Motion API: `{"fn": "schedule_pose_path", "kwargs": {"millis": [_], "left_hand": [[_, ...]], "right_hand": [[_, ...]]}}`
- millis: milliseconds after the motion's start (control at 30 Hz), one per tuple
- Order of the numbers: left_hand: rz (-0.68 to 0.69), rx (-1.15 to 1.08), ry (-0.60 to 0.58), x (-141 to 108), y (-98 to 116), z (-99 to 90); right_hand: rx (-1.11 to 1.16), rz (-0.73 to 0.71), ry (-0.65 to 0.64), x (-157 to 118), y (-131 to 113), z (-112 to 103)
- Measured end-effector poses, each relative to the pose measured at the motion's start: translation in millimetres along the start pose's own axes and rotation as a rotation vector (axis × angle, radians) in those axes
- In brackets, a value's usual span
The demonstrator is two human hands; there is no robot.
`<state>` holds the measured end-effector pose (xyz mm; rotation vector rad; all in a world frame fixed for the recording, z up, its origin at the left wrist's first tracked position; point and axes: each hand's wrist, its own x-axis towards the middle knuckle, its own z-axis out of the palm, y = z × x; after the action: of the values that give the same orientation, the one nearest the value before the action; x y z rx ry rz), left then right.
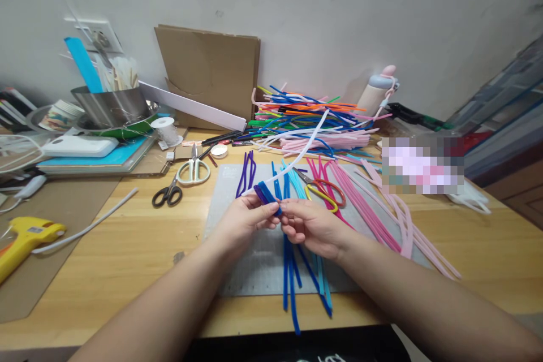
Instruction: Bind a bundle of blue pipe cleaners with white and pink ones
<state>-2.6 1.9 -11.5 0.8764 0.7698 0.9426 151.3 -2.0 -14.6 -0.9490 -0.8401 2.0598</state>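
A short bundle of folded blue and purple pipe cleaners (267,194) is held over the grey cutting mat (250,280). My left hand (248,216) is closed round it, with the thumb lying along its side. At the bundle's near end, the fingertips of my right hand (313,225) pinch together on it. A white pipe cleaner (306,147) curves up and right from behind the bundle; where its lower end is held is hidden. Below my hands lie loose blue pipe cleaners (292,288), several light blue ones and, to the right, pink pipe cleaners (367,209).
Red-and-yellow scissors (328,192) lie on the mat. White-handled scissors (193,169) and black scissors (168,192) are left of it. A yellow glue gun (31,237) rests at far left. Behind stand a pipe-cleaner pile (314,119), cardboard (212,76) and a bottle (375,93).
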Motion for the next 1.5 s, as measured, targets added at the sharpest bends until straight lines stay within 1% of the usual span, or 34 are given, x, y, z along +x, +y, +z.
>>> {"fn": "schedule_pose_path", "kwargs": {"millis": [67,133,267,367,533,700,800,933,1033,1167,1333,1500], "left_hand": [[0.014,0.006,0.004,0.2,-0.1,-0.3],[0.024,0.010,0.027,0.5,-0.1,-0.7],[0.039,0.003,0.068,1.1,0.5,-1.6],[0.042,0.019,0.065,0.9,1.0,-2.3],[0.022,0.074,0.058,0.4,0.7,-3.0],[0.021,0.127,0.063,0.5,0.5,-2.5],[0.047,0.183,0.090,0.3,1.3,-1.6],[0.112,0.245,0.105,0.8,0.9,-0.5],[0.121,0.211,0.104,2.0,-2.0,-0.6],[0.084,0.108,0.098,3.5,-5.6,-1.2],[0.021,0.007,0.074,2.4,-3.7,0.9],[0.004,-0.037,0.064,0.9,-3.1,2.5]], "right_hand": [[-0.029,-0.031,0.004,1.2,0.8,-0.6],[-0.106,-0.099,0.024,2.3,1.5,-1.1],[-0.359,-0.257,0.096,1.9,1.6,0.4],[-0.464,-0.295,0.105,-0.9,0.7,3.8],[-0.424,-0.280,0.111,-2.6,0.9,5.9],[-0.321,-0.255,0.077,0.8,5.1,1.6],[-0.303,-0.252,0.088,1.9,7.0,0.0],[-0.323,-0.258,0.107,1.2,6.8,1.5],[-0.337,-0.260,0.133,0.4,6.2,3.7],[-0.372,-0.291,0.151,0.1,6.4,5.2],[-0.404,-0.307,0.155,0.4,6.6,4.6],[-0.451,-0.321,0.155,0.8,5.9,2.7]]}}
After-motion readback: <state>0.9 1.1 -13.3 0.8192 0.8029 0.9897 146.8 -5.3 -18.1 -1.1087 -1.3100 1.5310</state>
